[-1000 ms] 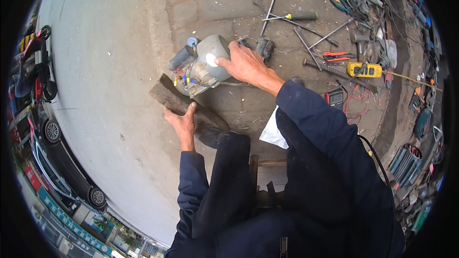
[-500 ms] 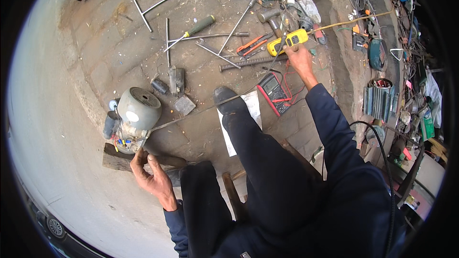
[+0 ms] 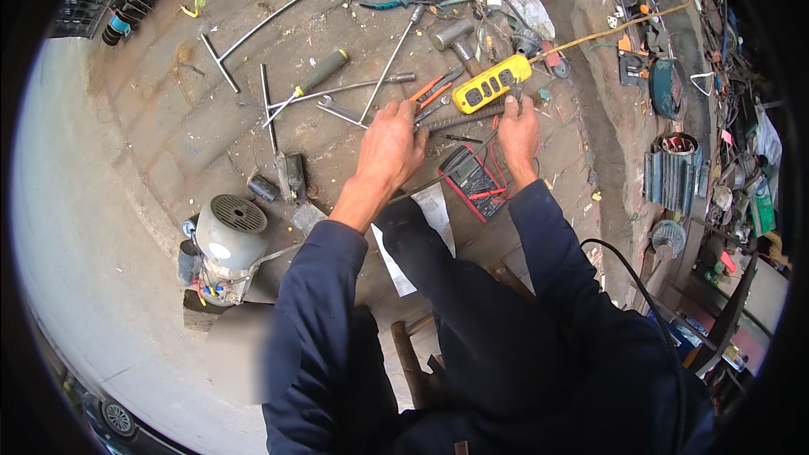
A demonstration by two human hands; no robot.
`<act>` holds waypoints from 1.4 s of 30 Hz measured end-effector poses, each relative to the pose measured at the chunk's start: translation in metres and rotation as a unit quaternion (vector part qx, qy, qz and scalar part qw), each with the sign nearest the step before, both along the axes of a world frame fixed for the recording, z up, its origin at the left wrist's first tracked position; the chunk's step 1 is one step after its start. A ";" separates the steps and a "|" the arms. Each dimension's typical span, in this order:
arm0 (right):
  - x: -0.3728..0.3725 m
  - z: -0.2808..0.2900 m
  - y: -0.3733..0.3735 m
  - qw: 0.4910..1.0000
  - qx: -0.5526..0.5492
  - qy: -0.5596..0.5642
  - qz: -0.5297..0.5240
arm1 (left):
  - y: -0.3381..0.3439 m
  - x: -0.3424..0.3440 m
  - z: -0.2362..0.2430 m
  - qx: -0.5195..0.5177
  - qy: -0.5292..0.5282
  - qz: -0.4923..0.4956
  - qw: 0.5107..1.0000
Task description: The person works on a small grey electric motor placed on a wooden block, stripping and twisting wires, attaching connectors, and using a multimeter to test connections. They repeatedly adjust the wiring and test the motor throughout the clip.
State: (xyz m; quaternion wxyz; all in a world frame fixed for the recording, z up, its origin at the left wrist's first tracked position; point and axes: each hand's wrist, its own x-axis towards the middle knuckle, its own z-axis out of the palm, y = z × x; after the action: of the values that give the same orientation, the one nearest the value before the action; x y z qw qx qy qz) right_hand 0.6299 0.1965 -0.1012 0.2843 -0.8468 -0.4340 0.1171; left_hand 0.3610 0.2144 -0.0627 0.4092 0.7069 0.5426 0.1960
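Note:
My right hand [image 3: 518, 136] pinches a dark plug [image 3: 513, 93] beside the lower edge of a yellow power strip [image 3: 489, 86]. The plug looks out of the sockets. Its cord runs back past the multimeter and beneath my left wrist toward a grey electric motor [image 3: 227, 236]. My left hand [image 3: 392, 145] hovers over the tools, thumb and bent fingers apart, nearest orange-handled pliers [image 3: 436, 86] and a wrench [image 3: 432, 109]. Its fingertips are partly hidden. Below my right hand, a red and black multimeter [image 3: 474, 181] lies with its red leads across it.
T-handle wrenches [image 3: 274, 109], a green-handled screwdriver [image 3: 322, 72] and a hammer [image 3: 455, 36] lie beyond my hands. White paper [image 3: 434, 215] is beside my shoe. Piled cables and parts [image 3: 733, 160] line the right side. A coil-wound stator [image 3: 672, 173] stands there.
My left hand has left the motor and moved up and right over the tools. My right hand has gone from the strip's face to its lower edge, with the plug.

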 end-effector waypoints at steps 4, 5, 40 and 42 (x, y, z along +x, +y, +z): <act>-0.013 0.007 -0.009 0.998 -0.015 0.041 -0.039 | 0.015 0.064 -0.039 -0.007 -0.021 0.008 1.000; -0.017 0.008 -0.009 0.999 0.006 0.030 -0.026 | 0.017 0.079 -0.048 0.014 -0.012 0.009 1.000; 0.007 0.054 0.049 0.989 -0.119 0.013 0.086 | 0.036 0.128 -0.062 -0.056 -0.159 0.128 0.977; 0.006 0.056 0.050 0.988 -0.119 -0.005 0.095 | 0.035 0.129 -0.064 -0.048 -0.163 0.119 0.978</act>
State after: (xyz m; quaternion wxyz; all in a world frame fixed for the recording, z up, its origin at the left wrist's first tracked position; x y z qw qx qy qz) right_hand 0.6363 0.2466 -0.0453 0.1671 -0.8301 -0.4970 0.1899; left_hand 0.4898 0.2489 -0.1269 0.4994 0.5752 0.5580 0.3292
